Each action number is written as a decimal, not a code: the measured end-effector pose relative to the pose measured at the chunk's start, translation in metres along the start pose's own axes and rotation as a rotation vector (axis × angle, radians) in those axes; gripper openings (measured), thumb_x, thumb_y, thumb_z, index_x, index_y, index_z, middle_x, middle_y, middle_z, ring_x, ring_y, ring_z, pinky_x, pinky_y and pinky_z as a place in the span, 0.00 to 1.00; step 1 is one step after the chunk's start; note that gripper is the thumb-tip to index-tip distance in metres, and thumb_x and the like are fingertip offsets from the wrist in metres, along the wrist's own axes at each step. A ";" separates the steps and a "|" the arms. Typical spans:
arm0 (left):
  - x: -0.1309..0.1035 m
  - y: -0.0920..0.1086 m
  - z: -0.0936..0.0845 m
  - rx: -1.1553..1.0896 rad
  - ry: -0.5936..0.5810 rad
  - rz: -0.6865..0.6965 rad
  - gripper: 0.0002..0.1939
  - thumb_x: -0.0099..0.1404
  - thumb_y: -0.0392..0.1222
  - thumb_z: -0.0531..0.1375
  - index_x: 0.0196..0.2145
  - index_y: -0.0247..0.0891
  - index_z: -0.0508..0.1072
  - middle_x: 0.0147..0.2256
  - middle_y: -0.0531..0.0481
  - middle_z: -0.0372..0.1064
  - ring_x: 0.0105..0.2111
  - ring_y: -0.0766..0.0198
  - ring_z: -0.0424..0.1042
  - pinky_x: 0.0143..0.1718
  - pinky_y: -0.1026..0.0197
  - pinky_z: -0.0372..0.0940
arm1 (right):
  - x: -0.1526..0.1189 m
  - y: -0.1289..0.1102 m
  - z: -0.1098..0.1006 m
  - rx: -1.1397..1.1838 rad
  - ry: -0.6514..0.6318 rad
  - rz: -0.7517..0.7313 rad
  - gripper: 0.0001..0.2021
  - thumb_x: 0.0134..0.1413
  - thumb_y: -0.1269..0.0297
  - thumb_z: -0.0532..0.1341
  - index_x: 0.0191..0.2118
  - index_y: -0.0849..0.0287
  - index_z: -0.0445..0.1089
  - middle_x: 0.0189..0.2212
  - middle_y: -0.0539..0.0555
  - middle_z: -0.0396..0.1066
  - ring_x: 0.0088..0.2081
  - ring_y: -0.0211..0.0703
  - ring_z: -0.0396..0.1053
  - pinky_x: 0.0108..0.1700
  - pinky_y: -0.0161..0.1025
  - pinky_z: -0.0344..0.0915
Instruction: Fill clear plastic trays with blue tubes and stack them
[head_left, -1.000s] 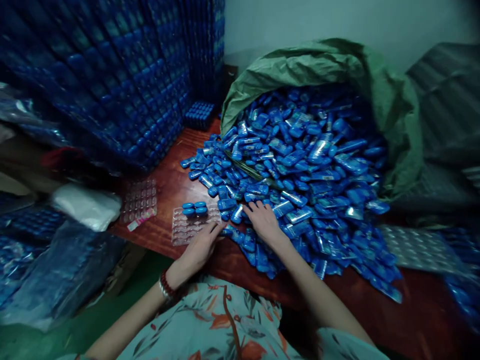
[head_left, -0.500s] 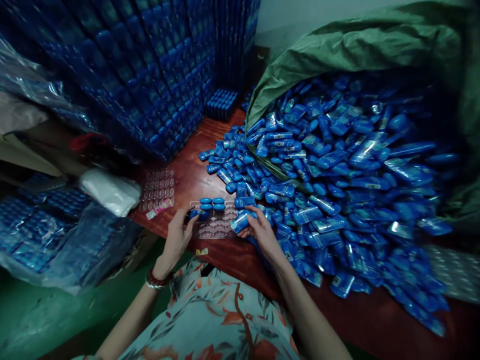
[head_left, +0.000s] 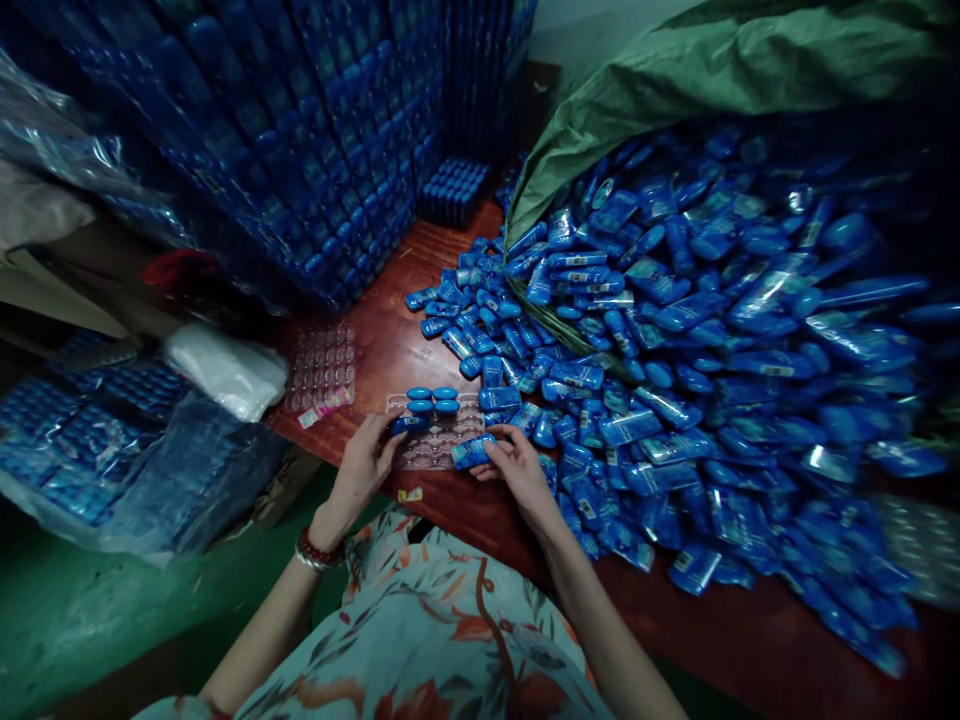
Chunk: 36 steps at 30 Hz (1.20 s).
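Note:
A clear plastic tray with moulded pockets lies on the table in front of me. Several blue bottles stand upright in its far left pockets. My left hand is closed on a small blue bottle at the tray's left side, just in front of the standing ones. Over the tray's near right part, my right hand grips another blue bottle, tilted with its label side up. The fingertips partly cover both bottles.
A large heap of blue bottles spills from a green sack on the right. Stacked packs of blue bottles rise at the back left. Another clear tray lies left on the red-brown table, near a white plastic bundle.
The bottle in my right hand has shifted left over the tray and turned flatter. My left hand keeps its bottle at the tray's left side. The whole view has shifted slightly.

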<state>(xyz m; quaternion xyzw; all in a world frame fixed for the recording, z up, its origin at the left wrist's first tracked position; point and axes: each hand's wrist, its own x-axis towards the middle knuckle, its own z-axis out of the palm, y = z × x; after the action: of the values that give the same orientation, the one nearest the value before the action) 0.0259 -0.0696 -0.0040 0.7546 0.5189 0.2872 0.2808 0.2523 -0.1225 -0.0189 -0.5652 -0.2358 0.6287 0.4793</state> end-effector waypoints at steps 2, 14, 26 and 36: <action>0.001 0.003 -0.003 0.011 0.008 0.023 0.14 0.67 0.41 0.53 0.49 0.38 0.68 0.41 0.45 0.69 0.40 0.61 0.70 0.43 0.58 0.67 | 0.001 0.001 0.001 0.000 -0.015 -0.006 0.22 0.45 0.54 0.64 0.44 0.56 0.61 0.24 0.46 0.71 0.23 0.40 0.72 0.26 0.35 0.69; 0.008 -0.001 -0.005 0.259 -0.166 0.342 0.19 0.68 0.32 0.47 0.53 0.41 0.66 0.45 0.43 0.68 0.45 0.59 0.68 0.44 0.55 0.67 | 0.002 0.001 0.009 -0.577 0.079 -0.470 0.13 0.58 0.60 0.56 0.48 0.55 0.65 0.41 0.54 0.72 0.39 0.44 0.72 0.42 0.42 0.70; 0.031 -0.005 0.004 0.352 -0.331 0.471 0.19 0.67 0.33 0.48 0.54 0.37 0.64 0.48 0.39 0.67 0.51 0.55 0.66 0.52 0.48 0.65 | 0.027 -0.042 0.043 -1.669 -0.254 -0.901 0.15 0.62 0.74 0.48 0.46 0.61 0.69 0.37 0.59 0.69 0.41 0.48 0.65 0.42 0.44 0.62; 0.033 -0.008 0.005 0.260 -0.193 0.458 0.15 0.69 0.37 0.47 0.50 0.39 0.67 0.48 0.41 0.65 0.48 0.58 0.66 0.48 0.52 0.66 | 0.017 -0.036 0.050 -1.615 -0.084 -0.767 0.17 0.61 0.73 0.49 0.52 0.56 0.66 0.42 0.59 0.69 0.44 0.48 0.66 0.44 0.44 0.63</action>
<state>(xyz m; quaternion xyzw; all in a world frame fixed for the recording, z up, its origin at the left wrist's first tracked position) 0.0340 -0.0366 -0.0084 0.9058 0.3381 0.2009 0.1575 0.2193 -0.0795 0.0157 -0.5891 -0.7966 0.0875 0.1035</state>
